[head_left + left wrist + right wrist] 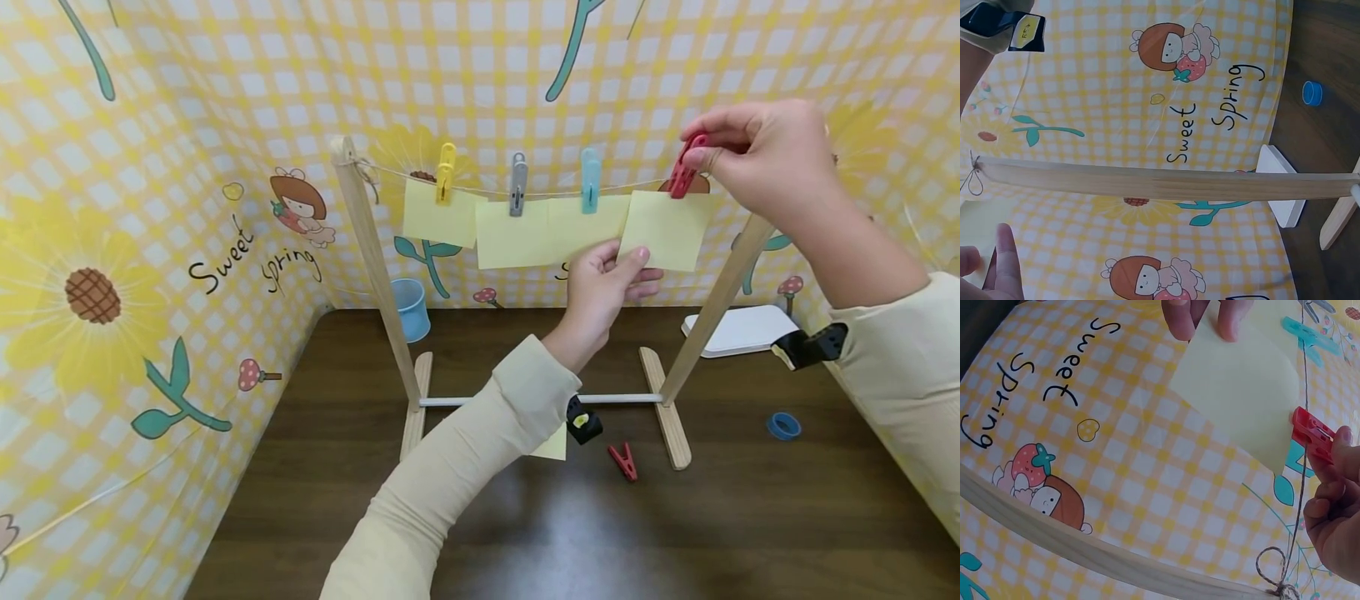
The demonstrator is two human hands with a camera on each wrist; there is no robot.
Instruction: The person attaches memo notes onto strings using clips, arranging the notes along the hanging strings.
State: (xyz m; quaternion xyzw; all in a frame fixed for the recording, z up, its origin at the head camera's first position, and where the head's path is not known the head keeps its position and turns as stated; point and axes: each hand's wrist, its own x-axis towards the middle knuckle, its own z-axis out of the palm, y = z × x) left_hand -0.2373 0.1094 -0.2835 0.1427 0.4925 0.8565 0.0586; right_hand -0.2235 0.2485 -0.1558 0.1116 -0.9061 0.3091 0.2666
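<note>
My left hand (603, 287) pinches a yellow sticky note (667, 235) by its lower left part, between thumb and fingers. At that note's top edge, my right hand (783, 162) pinches a red clothespin (682, 173) by its handles. The clothespin's tip meets the string (1304, 369) and the paper's edge; I cannot tell whether it bites both. Further left, more notes hang on the line under a yellow clothespin (446, 175), a grey clothespin (517, 185) and a light blue clothespin (591, 182).
A wooden stand with a left post (378, 275) and right post (712, 317) bears the string. On the dark table lie another red clothespin (624, 462), a partly hidden note (553, 445), a blue ring (783, 426) and a white tray (738, 332). Behind the left post stands a blue cup (412, 312).
</note>
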